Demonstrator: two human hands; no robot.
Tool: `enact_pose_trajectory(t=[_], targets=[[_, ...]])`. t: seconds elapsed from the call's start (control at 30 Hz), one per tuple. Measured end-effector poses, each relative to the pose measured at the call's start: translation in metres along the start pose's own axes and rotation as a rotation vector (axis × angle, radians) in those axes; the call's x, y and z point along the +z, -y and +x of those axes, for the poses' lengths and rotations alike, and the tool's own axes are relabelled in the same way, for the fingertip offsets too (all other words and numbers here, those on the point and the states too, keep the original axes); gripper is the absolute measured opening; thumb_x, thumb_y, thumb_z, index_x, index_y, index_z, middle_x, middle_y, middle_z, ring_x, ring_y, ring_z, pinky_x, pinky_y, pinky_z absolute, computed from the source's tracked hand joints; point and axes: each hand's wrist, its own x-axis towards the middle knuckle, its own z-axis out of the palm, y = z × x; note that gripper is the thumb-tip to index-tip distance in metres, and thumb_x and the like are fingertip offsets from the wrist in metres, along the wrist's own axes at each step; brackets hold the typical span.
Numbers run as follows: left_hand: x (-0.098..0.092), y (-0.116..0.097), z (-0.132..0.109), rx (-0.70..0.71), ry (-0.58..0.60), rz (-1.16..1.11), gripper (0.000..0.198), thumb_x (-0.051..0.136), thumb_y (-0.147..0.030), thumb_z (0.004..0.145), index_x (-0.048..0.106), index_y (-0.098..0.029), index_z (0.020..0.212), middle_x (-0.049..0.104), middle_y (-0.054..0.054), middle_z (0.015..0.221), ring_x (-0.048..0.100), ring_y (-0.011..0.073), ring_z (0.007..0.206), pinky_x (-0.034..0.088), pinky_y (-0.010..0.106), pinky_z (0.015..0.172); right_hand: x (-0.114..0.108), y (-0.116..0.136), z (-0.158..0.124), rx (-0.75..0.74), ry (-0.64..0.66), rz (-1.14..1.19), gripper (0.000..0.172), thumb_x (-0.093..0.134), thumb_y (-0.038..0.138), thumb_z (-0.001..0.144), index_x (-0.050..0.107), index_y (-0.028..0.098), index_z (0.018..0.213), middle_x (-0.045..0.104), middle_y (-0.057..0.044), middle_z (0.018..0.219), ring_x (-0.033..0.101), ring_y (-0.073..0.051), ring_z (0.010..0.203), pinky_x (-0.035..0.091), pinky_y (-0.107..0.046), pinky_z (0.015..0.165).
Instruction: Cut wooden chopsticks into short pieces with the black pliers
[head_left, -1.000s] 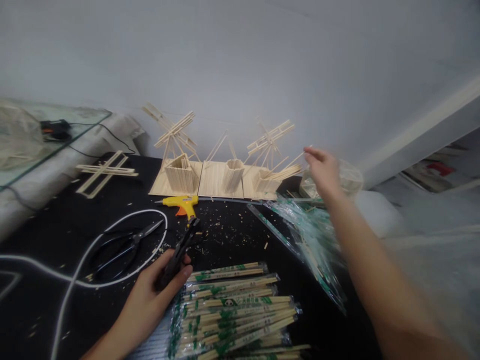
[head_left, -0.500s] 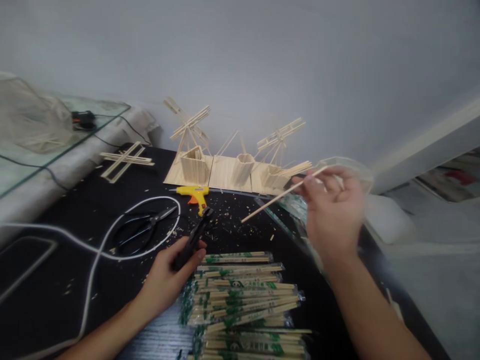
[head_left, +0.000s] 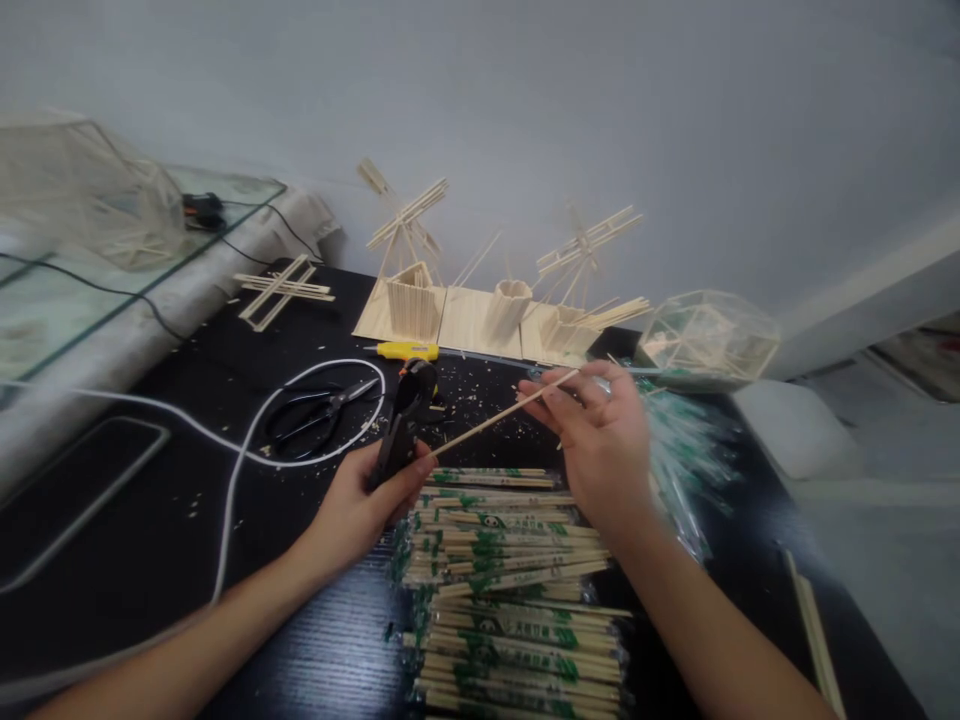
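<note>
My left hand (head_left: pixel 382 480) is closed around a black spring clamp (head_left: pixel 405 405), whose jaws point up and away from me. My right hand (head_left: pixel 600 430) pinches one end of a thin wooden chopstick (head_left: pixel 499 417). The stick slants down to the left, and its lower end meets the fingertips of my left hand; whether those fingers also grip it I cannot tell. Beneath both hands lies a stack of wrapped chopsticks (head_left: pixel 517 590) in clear film with green print. Beyond the clamp is a yellow glue gun (head_left: pixel 407 351), partly hidden by it.
Black-handled scissors (head_left: pixel 322 415) lie inside a white cable loop (head_left: pixel 247 450). Stick-built models (head_left: pixel 412 310) stand on pale boards along the wall, with a stick cross (head_left: pixel 285 292) to their left. Discarded wrappers (head_left: pixel 686 450) and a faceted frame (head_left: pixel 709 338) are at right. Wood scraps litter the black table.
My right hand has come left and down with the chopstick, bringing its lower end to my left hand. The clamp has tipped more upright. The whole view has shifted slightly.
</note>
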Motion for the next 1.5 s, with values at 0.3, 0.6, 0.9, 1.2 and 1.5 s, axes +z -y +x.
enact_pose_trajectory(t=[0.3,0.6,0.9,1.2,1.5], targets=[[0.000,-0.003,0.002,0.092,-0.056,0.230,0.031,0.067,-0.047,0.088,0.062,-0.017,0.085,0.049,-0.005,0.060,0.041,0.0078,0.050,0.031,0.021,0.046,-0.009,0.001,0.007,0.027,-0.009,-0.042,0.029,0.077,0.030,0.084,0.056,0.023,0.103,0.077,-0.002,0.096,0.077,-0.019,0.087,0.064,-0.036,0.081],[-0.010,0.007,0.011,0.272,-0.138,0.429,0.028,0.066,-0.046,0.089,0.056,-0.021,0.094,0.054,-0.006,0.069,0.046,0.0105,0.057,0.037,0.023,0.056,-0.043,0.007,0.028,-0.221,0.295,-0.836,0.005,0.081,0.022,0.078,0.079,0.024,0.082,0.075,-0.001,0.081,0.067,-0.018,0.071,0.057,-0.036,0.074],[-0.016,0.006,0.012,0.359,-0.148,0.586,0.027,0.062,-0.047,0.091,0.059,-0.020,0.096,0.060,-0.003,0.074,0.056,0.0146,0.067,0.043,0.025,0.066,-0.032,-0.038,0.018,-0.102,0.835,-1.216,0.017,0.064,0.012,0.090,0.080,0.018,0.093,0.079,-0.008,0.093,0.073,-0.024,0.088,0.053,-0.035,0.082],[-0.013,0.002,0.011,0.388,-0.163,0.592,0.028,0.063,-0.046,0.091,0.062,-0.019,0.096,0.060,-0.003,0.075,0.054,0.0137,0.067,0.043,0.025,0.064,-0.037,-0.023,0.024,-0.094,0.805,-1.163,0.015,0.065,0.011,0.089,0.078,0.018,0.091,0.079,-0.005,0.092,0.071,-0.019,0.084,0.051,-0.030,0.079],[-0.011,0.000,0.010,0.409,-0.133,0.610,0.025,0.065,-0.045,0.089,0.063,-0.020,0.093,0.062,-0.004,0.075,0.055,0.0136,0.067,0.044,0.025,0.062,-0.026,-0.036,0.012,-0.074,0.884,-1.180,0.016,0.064,0.012,0.091,0.079,0.018,0.094,0.079,-0.007,0.096,0.071,-0.020,0.090,0.049,-0.030,0.083]])
